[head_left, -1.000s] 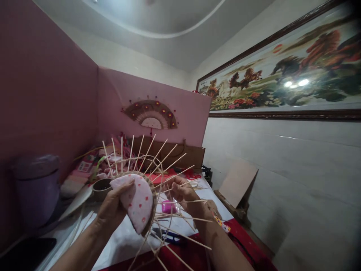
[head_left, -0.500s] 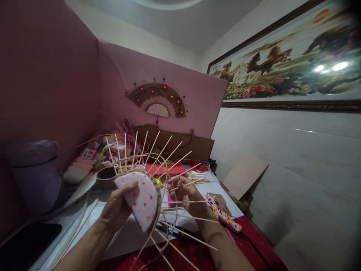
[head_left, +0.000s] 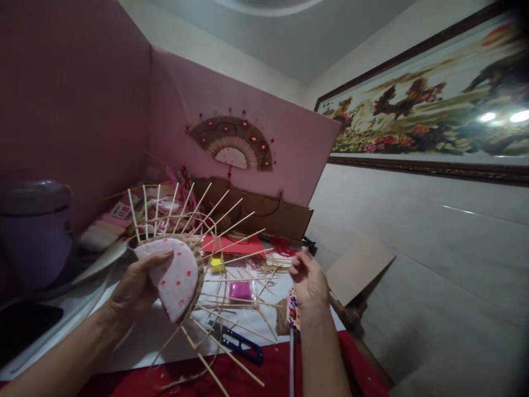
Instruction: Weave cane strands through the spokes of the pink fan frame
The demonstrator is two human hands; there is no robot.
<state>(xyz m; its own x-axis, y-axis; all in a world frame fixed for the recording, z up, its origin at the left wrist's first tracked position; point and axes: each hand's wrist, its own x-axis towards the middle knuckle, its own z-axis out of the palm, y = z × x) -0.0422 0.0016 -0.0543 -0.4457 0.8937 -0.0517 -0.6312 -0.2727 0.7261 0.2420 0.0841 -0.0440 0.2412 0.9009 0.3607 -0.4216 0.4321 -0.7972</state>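
Your left hand (head_left: 134, 284) grips a fan frame (head_left: 200, 275) by its dotted half-round pad (head_left: 182, 275), thin sticks (head_left: 133, 215) splayed over the white tabletop (head_left: 140, 343); your loosely curled right hand (head_left: 311, 280) is raised well apart from it, beside a flower-patterned object (head_left: 293, 310), and whether it holds anything cannot be told, while blue-handled snips (head_left: 242, 336) lie near the lower sticks

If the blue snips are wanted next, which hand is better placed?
Probably the right hand: it sits nearer the snips and appears to hold nothing, as far as this view shows. The left hand holds the stick fan.
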